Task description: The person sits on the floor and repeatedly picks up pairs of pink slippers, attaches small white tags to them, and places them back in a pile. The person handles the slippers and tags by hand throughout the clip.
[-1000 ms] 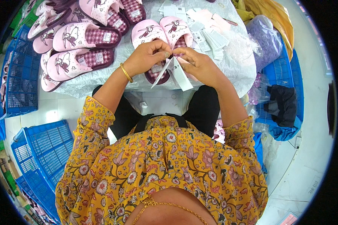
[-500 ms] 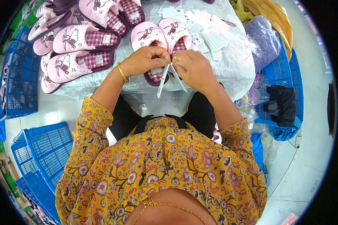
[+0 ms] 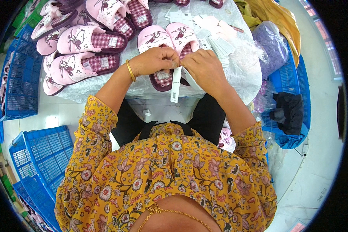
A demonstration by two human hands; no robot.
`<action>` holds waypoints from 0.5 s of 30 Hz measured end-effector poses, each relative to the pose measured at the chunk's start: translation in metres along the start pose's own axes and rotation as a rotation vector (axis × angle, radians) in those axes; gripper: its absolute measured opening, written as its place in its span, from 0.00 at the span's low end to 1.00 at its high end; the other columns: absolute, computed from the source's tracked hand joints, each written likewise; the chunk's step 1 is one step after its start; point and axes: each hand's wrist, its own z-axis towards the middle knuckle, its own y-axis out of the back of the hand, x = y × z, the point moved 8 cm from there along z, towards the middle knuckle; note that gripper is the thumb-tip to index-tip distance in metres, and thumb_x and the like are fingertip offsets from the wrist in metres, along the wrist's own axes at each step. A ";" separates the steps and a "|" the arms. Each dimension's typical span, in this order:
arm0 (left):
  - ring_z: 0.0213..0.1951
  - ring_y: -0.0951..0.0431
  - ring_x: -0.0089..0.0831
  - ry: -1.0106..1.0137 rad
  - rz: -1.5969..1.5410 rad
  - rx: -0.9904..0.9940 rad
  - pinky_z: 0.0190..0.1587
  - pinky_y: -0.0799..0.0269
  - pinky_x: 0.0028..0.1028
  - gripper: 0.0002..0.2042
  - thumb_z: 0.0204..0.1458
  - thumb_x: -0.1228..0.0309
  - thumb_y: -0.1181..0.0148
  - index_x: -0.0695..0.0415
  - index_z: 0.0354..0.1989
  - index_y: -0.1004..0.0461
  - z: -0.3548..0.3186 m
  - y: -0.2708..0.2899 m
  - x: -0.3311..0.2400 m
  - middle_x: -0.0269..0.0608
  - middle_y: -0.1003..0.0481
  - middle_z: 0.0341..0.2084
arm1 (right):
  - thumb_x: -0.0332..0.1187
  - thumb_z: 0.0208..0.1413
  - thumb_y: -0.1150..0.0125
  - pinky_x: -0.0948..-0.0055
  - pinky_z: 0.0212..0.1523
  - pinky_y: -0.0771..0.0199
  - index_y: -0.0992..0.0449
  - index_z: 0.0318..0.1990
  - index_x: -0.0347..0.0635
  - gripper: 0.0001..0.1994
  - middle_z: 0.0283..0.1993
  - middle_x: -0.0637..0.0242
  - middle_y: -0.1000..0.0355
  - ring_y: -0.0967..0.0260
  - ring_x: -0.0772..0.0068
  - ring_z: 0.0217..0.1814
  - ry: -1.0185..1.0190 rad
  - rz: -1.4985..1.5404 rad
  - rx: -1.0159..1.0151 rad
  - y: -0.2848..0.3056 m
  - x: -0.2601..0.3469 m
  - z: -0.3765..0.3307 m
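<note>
My left hand (image 3: 155,60) and my right hand (image 3: 205,67) meet fingertip to fingertip over a pair of pink slippers (image 3: 166,38) with checked maroon insoles, lying on a table covered in white plastic (image 3: 236,73). Both hands pinch the top of a long white paper tag (image 3: 175,86) that hangs down between them. A second white tag shows just under my right hand. A gold bangle sits on my left wrist.
Several more pink slippers (image 3: 85,42) are piled at the table's left and back. A stack of white tags (image 3: 216,34) lies at the back right. Blue plastic crates (image 3: 38,154) stand on the floor to my left, another blue crate (image 3: 294,108) with dark cloth to my right.
My hands have drawn closer together over the slippers. The white tags that fanned out sideways now hang straight down from my fingertips.
</note>
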 end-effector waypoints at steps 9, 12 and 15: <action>0.30 0.29 0.14 -0.008 -0.077 -0.069 0.35 0.32 0.18 0.05 0.59 0.72 0.43 0.59 0.39 0.25 -0.002 0.001 0.013 0.27 0.26 0.30 | 0.34 0.47 0.32 0.64 0.39 0.30 0.24 0.36 0.47 0.09 0.36 0.69 0.27 0.29 0.62 0.40 -0.242 0.089 -0.257 0.003 -0.009 -0.011; 0.31 0.29 0.15 -0.053 -0.076 -0.065 0.37 0.31 0.17 0.06 0.59 0.72 0.43 0.60 0.40 0.24 -0.003 -0.001 0.014 0.28 0.25 0.31 | 0.33 0.47 0.32 0.65 0.38 0.28 0.23 0.35 0.47 0.08 0.34 0.69 0.26 0.27 0.62 0.37 -0.245 0.128 -0.287 -0.005 -0.005 -0.017; 0.33 0.28 0.15 -0.076 -0.071 -0.067 0.39 0.31 0.17 0.06 0.60 0.72 0.43 0.60 0.41 0.24 -0.005 -0.001 0.013 0.28 0.25 0.33 | 0.32 0.46 0.31 0.65 0.36 0.28 0.23 0.34 0.46 0.08 0.32 0.69 0.25 0.26 0.63 0.35 -0.260 0.143 -0.306 -0.010 -0.004 -0.019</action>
